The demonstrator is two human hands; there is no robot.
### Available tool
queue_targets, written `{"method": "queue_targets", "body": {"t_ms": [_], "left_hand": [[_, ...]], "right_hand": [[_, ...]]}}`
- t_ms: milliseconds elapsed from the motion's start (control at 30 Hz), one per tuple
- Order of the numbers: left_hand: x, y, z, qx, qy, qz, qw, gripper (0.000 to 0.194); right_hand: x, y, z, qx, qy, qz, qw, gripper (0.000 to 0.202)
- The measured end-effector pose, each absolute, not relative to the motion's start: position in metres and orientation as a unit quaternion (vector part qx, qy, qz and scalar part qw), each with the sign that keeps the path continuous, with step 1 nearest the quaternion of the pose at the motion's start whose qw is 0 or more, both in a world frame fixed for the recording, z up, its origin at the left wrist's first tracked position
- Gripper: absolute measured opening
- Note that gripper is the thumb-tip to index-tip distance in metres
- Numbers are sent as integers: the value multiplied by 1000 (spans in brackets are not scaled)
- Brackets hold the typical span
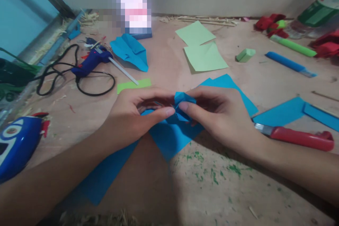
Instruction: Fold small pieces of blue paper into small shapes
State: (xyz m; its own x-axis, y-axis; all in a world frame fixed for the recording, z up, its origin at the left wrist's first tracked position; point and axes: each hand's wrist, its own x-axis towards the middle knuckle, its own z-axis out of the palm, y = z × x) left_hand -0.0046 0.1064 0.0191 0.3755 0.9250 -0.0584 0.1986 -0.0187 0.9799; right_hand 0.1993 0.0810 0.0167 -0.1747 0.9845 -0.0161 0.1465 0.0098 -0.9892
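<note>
Where the two thumbs meet in the middle, there's a small folded blue paper piece (182, 107) pinched between both hands. The left hand (135, 114) has its thumb pressed against the left side of the fold, with the other fingers curled over the top, so it's clamped on the paper. The right hand (219, 116) does the same from the other side, thumb tip right at the crease and fingers wrapped behind it. The piece sits just above the tabletop (159, 183), roughly center of the view.

Right under the hands there's a flat blue paper sheet (169, 139) lying on the table, corner pointing toward the camera. Another blue sheet (227, 83) pokes out behind the right hand.

Just beside the right wrist is a red-handled utility knife (296, 136), blade end toward the hand. Past that are some blue paper strips (286, 111).

Further back: two light green paper squares (201, 47), a folded blue paper shape (131, 53), and a blue glue gun (91, 61) with its black cord looped on the left. There's also a light green strip (132, 84) near the glue stick tip. Green flecks are scattered on the table near the right forearm.
</note>
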Motion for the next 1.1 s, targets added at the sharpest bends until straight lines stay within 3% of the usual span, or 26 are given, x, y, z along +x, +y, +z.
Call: {"method": "queue_targets", "body": {"t_ms": [167, 367, 600, 800, 1100], "left_hand": [[-5, 109, 13, 603, 451, 361, 550, 26], [-1, 106, 18, 598, 463, 390, 526, 13], [-2, 106, 16, 592, 460, 389, 536, 10], [-4, 108, 12, 569, 445, 378, 579, 10], [-6, 109, 17, 578, 441, 343, 595, 6]], "right_hand": [[197, 82, 17, -438, -444, 650, 435, 14], [198, 82, 22, -423, -408, 690, 422, 19], [200, 86, 24, -440, -469, 654, 398, 16], [202, 87, 27, -453, -586, 530, 413, 2], [204, 87, 26, -468, -612, 495, 400, 9]]}}
